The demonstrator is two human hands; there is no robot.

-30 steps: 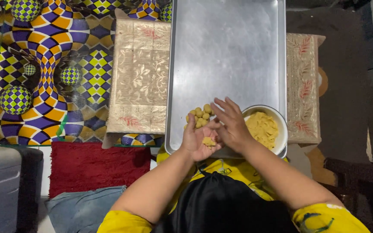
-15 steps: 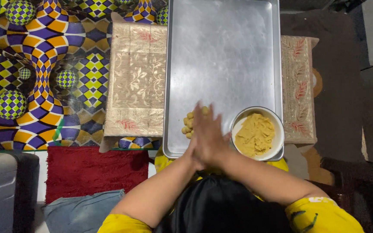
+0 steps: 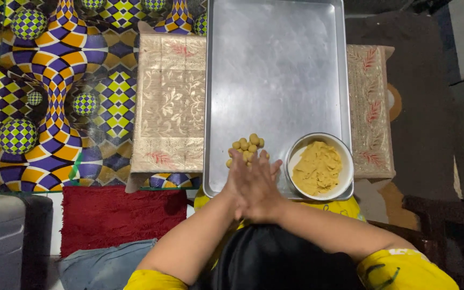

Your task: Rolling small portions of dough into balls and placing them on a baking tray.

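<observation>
Left hand (image 3: 245,185) and right hand (image 3: 261,188) pressed palm to palm, fingers (image 3: 253,164) together, contents hidden. Dough balls (image 3: 247,147) clustered just beyond fingertips, near tray (image 3: 275,64) front edge. Round, no long axis; bowl (image 3: 319,167) of dough at front right corner.

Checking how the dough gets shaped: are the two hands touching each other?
Touching. The head view shows the right hand pressed flat over the left hand, palms together with no gap, just short of the small dough balls on the metal tray.
</observation>
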